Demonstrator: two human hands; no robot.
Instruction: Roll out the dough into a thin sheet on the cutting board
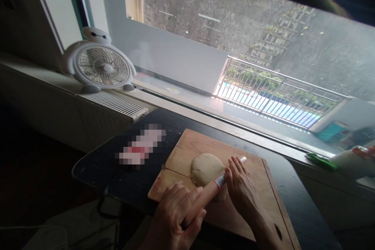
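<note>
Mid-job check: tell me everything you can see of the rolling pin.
The rolling pin is a smooth, tan cylinder, apparently wood, with a red-edged label around its middle and a pale, shiny far end. It slants across the dough, over the board. The left hand grips its near part, hiding that end; the right hand lies over its far part.

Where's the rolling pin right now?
Head view, lower part, right of centre: the rolling pin slants across the right side of the dough on the wooden cutting board, near end at the left hand, far end under the right hand.
</note>
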